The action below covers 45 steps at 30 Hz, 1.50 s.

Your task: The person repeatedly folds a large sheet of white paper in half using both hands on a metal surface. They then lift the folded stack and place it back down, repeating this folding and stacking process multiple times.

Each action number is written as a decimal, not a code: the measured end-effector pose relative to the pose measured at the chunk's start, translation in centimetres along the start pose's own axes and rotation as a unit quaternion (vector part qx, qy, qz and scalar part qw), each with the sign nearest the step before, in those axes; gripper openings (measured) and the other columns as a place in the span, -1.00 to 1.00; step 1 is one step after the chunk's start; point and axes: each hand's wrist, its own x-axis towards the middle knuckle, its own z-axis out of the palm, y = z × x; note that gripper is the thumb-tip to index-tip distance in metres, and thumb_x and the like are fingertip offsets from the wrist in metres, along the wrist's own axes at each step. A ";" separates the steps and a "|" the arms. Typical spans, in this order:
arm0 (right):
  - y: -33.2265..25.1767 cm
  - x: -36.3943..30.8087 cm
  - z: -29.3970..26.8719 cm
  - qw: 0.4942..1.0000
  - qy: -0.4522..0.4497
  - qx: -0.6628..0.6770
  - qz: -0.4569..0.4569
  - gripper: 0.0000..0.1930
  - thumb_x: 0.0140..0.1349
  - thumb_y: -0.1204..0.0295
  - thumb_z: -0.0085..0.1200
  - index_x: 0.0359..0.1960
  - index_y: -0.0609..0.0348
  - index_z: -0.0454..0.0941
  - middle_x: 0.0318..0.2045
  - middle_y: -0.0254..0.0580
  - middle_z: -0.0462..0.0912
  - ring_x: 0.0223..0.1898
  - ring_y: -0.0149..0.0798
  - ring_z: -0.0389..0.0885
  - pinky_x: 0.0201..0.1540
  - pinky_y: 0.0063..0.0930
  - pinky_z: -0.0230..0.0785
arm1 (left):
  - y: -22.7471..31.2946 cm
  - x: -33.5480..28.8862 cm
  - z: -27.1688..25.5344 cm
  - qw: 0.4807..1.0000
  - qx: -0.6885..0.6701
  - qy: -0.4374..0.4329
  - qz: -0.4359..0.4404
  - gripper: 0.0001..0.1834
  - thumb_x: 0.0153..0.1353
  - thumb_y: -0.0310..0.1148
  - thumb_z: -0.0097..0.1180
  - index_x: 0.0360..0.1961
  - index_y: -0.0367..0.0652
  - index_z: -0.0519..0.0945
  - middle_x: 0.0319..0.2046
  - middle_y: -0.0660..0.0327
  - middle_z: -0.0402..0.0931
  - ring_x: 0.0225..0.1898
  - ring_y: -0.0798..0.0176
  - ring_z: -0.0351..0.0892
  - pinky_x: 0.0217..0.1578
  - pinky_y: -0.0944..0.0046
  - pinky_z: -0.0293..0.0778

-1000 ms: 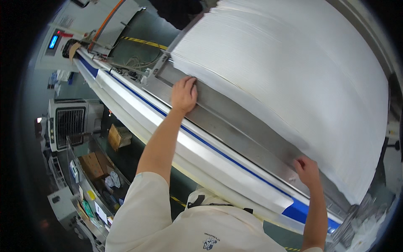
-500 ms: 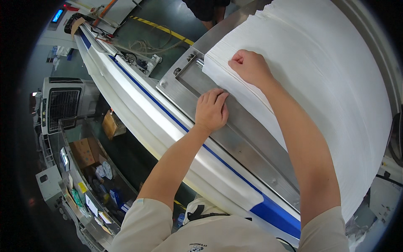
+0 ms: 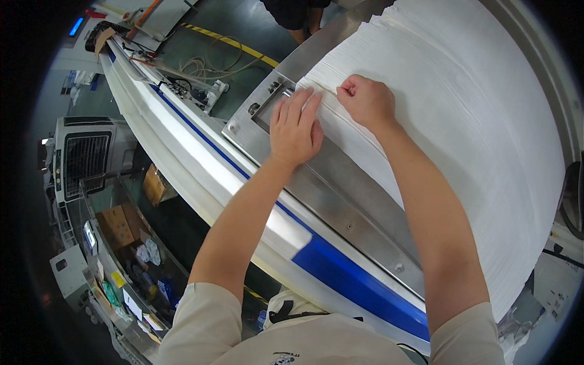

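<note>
A large stack of thin white sheets (image 3: 462,140), cloth or paper I cannot tell, lies in many layers over a metal tray (image 3: 340,207). My right hand (image 3: 369,104) rests on the stack close to its left edge. Its fingers are curled, with thumb and forefinger pinching what looks like the edge of a top sheet; the pinch itself is partly hidden. My left hand (image 3: 293,131) is over the tray's rim, fingers stretched out, the tips at the stack's far left corner. Nothing shows in its grasp.
Along the tray runs a long white machine edge with a blue strip (image 3: 359,292). Beyond stand a person's legs (image 3: 297,18) and loose hoses (image 3: 207,67) on the floor. At left are a grey cooler (image 3: 88,158), a cardboard box (image 3: 118,225) and a cluttered bench (image 3: 131,292).
My left hand has moved away from me to the stack's corner, its fingers straightening. My right hand stays pinched in nearly the same place. More of the blue strip shows beside the tray.
</note>
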 end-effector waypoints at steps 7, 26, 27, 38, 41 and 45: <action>-0.4 -0.1 0.0 1.000 -0.004 -0.004 0.009 -0.86 0.07 0.24 0.14 -0.46 -0.01 0.63 -0.50 -0.18 0.67 -0.42 -0.04 0.63 -0.33 -0.17 0.47 | -3.0 0.8 0.2 0.995 0.035 -0.075 0.054 -0.56 -0.10 -0.41 0.13 -0.08 0.03 0.49 0.06 0.26 0.44 0.09 0.18 0.41 0.12 0.10 0.23; 11.0 -31.5 -16.4 0.899 -0.143 -0.152 0.385 -0.51 0.37 -0.01 -0.28 -0.18 0.05 0.63 -0.30 -0.03 0.66 -0.20 0.05 0.61 0.00 -0.04 0.34 | 4.2 6.7 -1.1 0.788 0.286 -0.508 0.197 -0.57 -0.06 -0.47 0.14 -0.07 -0.05 0.52 -0.18 0.12 0.58 -0.03 0.10 0.55 0.06 0.04 0.32; 13.8 -35.8 -18.7 0.894 -0.105 -0.169 0.401 -0.48 0.37 -0.03 -0.29 -0.23 0.05 0.67 -0.35 0.00 0.67 -0.20 0.05 0.61 0.02 -0.05 0.33 | 4.1 6.6 -0.4 0.776 0.291 -0.519 0.207 -0.61 -0.04 -0.48 0.12 -0.10 -0.04 0.55 -0.21 0.12 0.60 -0.05 0.10 0.56 0.03 0.05 0.36; 19.2 -48.6 -25.5 0.872 0.057 -0.328 0.359 -0.63 0.37 0.22 -0.19 -0.35 0.20 0.60 -0.38 0.00 0.62 -0.28 0.04 0.56 -0.09 -0.09 0.33 | -1.5 4.8 -0.3 0.892 0.161 -0.393 0.156 -0.68 -0.03 -0.56 0.04 -0.18 -0.13 0.56 -0.15 0.06 0.51 -0.02 -0.05 0.47 -0.02 0.02 0.43; 16.6 -44.9 -24.1 0.886 0.071 -0.301 0.344 -0.65 0.36 0.25 -0.16 -0.41 0.21 0.58 -0.41 0.01 0.61 -0.34 0.04 0.56 -0.19 -0.09 0.35 | -3.2 2.9 -2.2 0.949 0.113 -0.237 0.175 -0.62 0.03 -0.57 0.01 -0.05 -0.15 0.46 -0.13 0.05 0.45 0.00 -0.07 0.42 0.04 0.00 0.39; 14.0 -39.6 -21.7 0.926 0.108 -0.271 0.242 -0.71 0.32 0.29 -0.09 -0.43 0.22 0.56 -0.45 0.00 0.60 -0.38 0.06 0.54 -0.24 -0.08 0.34 | -1.6 2.3 -2.8 0.973 0.039 -0.211 0.082 -0.50 -0.01 -0.59 0.07 0.04 -0.12 0.40 -0.14 0.07 0.44 -0.02 -0.06 0.43 0.04 0.04 0.39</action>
